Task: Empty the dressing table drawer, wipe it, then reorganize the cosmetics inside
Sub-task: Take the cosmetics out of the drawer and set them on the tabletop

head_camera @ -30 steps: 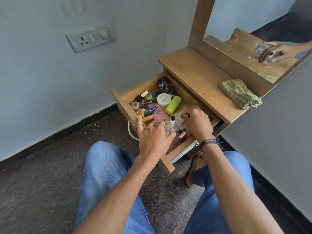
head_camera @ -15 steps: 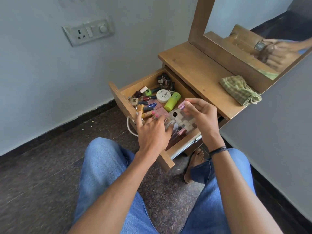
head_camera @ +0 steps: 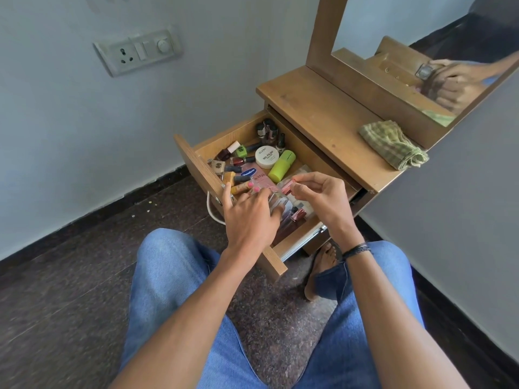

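The drawer [head_camera: 194,167] of the dressing table [head_camera: 317,108] stands pulled out toward the person and is full of cosmetics. The left hand [head_camera: 251,217] reaches into its near end, fingers curled round a clear bottle [head_camera: 276,200]. Just right of it, the right hand [head_camera: 323,202] hovers above the drawer, pinching a small pink tube [head_camera: 289,187] between thumb and fingertips. Farther in lie a green tube [head_camera: 282,166] and a white jar [head_camera: 266,157]. A checked cloth [head_camera: 393,144] rests on the tabletop, far right.
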### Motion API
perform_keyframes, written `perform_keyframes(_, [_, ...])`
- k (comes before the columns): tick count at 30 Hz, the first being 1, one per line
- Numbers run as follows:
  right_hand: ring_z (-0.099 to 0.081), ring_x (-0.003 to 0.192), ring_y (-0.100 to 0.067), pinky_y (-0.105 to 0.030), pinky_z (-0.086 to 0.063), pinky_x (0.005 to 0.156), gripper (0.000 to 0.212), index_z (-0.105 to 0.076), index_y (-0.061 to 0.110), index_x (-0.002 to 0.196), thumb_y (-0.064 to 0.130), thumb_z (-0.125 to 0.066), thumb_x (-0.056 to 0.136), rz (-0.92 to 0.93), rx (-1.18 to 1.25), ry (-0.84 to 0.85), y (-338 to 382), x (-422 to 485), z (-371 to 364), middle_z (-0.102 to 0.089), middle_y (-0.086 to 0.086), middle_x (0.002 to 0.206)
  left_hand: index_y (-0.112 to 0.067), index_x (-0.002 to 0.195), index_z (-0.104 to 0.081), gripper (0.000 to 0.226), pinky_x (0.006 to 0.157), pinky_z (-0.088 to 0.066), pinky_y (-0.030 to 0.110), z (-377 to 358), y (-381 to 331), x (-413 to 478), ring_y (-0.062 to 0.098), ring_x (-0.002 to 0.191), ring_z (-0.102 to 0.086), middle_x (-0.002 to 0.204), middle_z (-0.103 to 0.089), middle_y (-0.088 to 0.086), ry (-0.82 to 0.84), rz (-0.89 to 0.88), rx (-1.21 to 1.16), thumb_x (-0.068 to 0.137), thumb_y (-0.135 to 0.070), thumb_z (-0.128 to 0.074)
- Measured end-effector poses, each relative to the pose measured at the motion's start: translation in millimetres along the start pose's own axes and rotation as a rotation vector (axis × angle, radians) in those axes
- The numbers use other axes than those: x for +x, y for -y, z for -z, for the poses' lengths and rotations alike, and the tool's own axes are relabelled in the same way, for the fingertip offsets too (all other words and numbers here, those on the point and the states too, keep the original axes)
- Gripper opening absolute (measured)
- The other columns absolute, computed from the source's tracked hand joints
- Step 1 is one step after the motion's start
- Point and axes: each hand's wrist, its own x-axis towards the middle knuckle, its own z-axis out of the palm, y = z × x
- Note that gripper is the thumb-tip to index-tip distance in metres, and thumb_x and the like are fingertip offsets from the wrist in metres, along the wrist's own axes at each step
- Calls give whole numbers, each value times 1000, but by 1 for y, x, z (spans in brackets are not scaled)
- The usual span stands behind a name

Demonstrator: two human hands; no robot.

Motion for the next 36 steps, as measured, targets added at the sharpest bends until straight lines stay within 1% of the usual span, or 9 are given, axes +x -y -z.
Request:
perform_keyframes(7, [-72,85,-6,-31,-61,82,25,-74,15,106,24,-82,84,58,-199,49,-2,0,-8,-76,6,95,-24,110,-68,29,122,-16,52,4,0,0,17,99,-70,83,-74,-5,44,4,16,91,-46,-65])
perform_keyframes(11, [-68,92,-2,-20,-58,81,60,-63,21,134,39,-82,80,88,-262,60,-3,1,0,-72,10,107,-27,106,-67,25,123,-14,50,5,-1,0,16,100,-70,78,-72,-7,74,10,49,92,-46,-62])
perform_keyframes(13, [-67,95,-1,-21,-57,85,54,-62,22,133,35,-80,84,99,-309,8,-6,2,5,-71,11,107,-27,104,-67,26,123,-13,50,5,-1,0,16,100,-69,74,-70,-7,105,19,80,91,-48,-60])
perform_keyframes(15, [-66,97,-4,-28,-57,89,38,-66,21,128,23,-75,91,114,-417,-55,-13,3,10,-69,11,106,-26,103,-68,27,123,-11,49,7,-2,1,17,101,-68,71,-68,-7,143,28,111,91,-49,-60])
perform_keyframes(19, [-61,106,-22,-34,-51,89,33,-69,18,124,12,-65,92,111,-711,-91,-27,7,13,-64,3,113,-26,101,-67,25,124,-7,49,9,-3,1,16,100,-66,67,-64,-8,187,36,120,87,-46,-63])
perform_keyframes(26, [-49,135,-30,-44,-44,112,50,-59,21,139,5,-58,92,43,-977,209,-22,41,5,-46,-2,153,-20,101,-66,26,125,-2,49,15,-2,2,18,108,-64,78,-69,-6,221,22,96,87,-41,-64])
perform_keyframes(28, [-42,143,-25,-41,-36,120,64,-52,22,147,-3,-53,88,28,-1011,325,-17,57,3,-39,-1,159,-20,99,-64,24,125,-2,49,17,0,2,19,112,-63,81,-70,-5,238,18,82,86,-40,-65])
perform_keyframes(31, [-29,152,-20,-43,-20,125,71,-45,22,151,-4,-55,87,20,-1127,521,-12,79,4,-35,-2,163,-21,96,-62,19,125,-1,50,17,1,2,19,111,-63,79,-69,-6,244,6,65,84,-35,-66])
perform_keyframes(36, [-34,146,-28,-51,-35,118,80,-35,26,156,1,-67,87,-79,-1218,735,0,102,6,-37,-2,160,-21,97,-62,19,124,-1,51,18,2,3,19,110,-64,80,-68,-6,246,-6,54,83,-33,-69])
